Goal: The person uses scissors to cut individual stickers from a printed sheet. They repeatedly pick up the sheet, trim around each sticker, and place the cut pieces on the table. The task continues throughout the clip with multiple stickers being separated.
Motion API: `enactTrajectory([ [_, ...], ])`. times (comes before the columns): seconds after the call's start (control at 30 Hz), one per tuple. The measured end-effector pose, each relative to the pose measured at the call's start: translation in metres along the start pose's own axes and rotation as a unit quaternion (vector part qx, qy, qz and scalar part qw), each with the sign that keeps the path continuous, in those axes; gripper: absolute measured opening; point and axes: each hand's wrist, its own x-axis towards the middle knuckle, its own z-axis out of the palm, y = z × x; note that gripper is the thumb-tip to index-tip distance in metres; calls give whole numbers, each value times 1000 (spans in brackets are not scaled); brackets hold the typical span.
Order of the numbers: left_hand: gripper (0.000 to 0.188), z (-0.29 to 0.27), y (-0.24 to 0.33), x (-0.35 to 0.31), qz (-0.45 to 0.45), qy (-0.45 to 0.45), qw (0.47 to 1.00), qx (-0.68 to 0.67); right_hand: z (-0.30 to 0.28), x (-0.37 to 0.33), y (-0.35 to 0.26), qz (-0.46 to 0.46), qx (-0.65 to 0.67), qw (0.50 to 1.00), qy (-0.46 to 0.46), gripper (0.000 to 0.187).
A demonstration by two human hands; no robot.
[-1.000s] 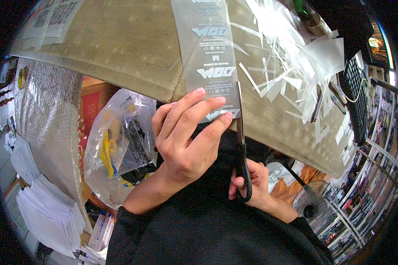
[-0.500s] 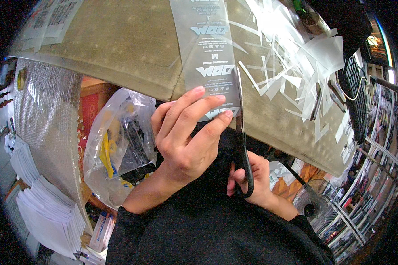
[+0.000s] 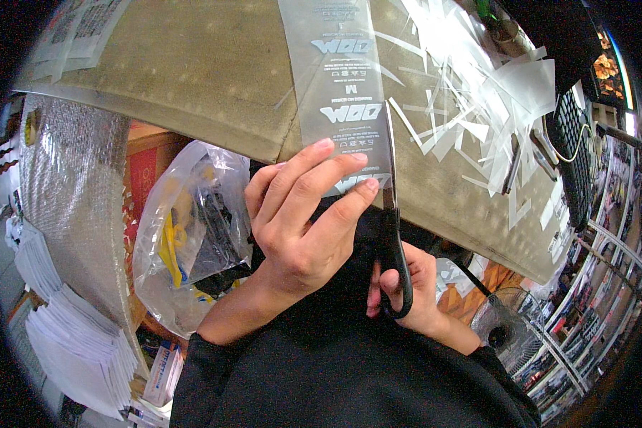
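A translucent film strip (image 3: 346, 89), printed with pale repeated labels, lies lengthwise on the brown work table and reaches its near edge. My left hand (image 3: 303, 214) rests on the strip's near end, its fingers spread and pressing it down. Black-handled scissors (image 3: 394, 242) stand along the strip's right edge, their blades pointing away from me. My right hand (image 3: 417, 289) grips the scissors by the handles below the table edge, with the thumb at the loop. Part of its other fingers is hidden behind the handle.
Loose film offcuts (image 3: 471, 107) are heaped on the table's right side, near a black keyboard (image 3: 572, 135). Printed sheets (image 3: 78, 32) lie at the far left. Below the edge hang a clear plastic bag (image 3: 192, 235), paper stacks (image 3: 78, 349) and a fan (image 3: 506, 328).
The strip and the scissors have shifted slightly right in the view, with the blades a little farther up along the edge. Both hands keep nearly the same pose.
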Motion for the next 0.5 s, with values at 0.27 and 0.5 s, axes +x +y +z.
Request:
enactTrajectory([
  [0.27,10,4,-2,1,15,32,999,9,1,1,-3,-13,-25,1000,9,27],
  [0.5,18,0,0,0,-4,1,1000,-2,-1,1,-3,-7,-22,1000,5,26],
])
